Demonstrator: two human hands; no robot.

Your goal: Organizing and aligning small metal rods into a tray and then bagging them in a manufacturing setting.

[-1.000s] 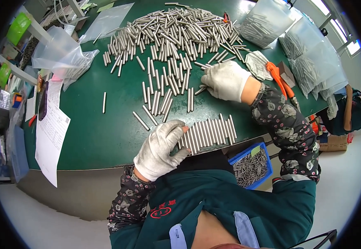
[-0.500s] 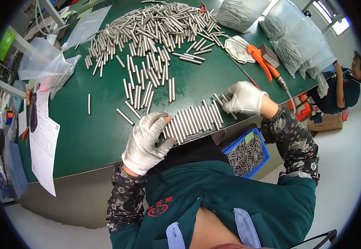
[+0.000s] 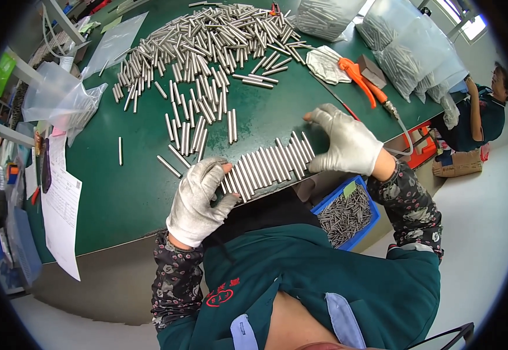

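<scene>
Red chest emblem (image 3: 219, 298), printed sheet (image 3: 61, 213), hands (image 3: 197, 201) (image 3: 350, 143) flanking rowed metal rods (image 3: 267, 167)

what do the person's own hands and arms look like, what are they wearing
The left hand and right hand wear off-white gloves, the left one greyer, each leaving at least one fingertip bare. Dark sleeves with pale flowers and small reddish dots cover the forearms, below a dark green top.
</scene>
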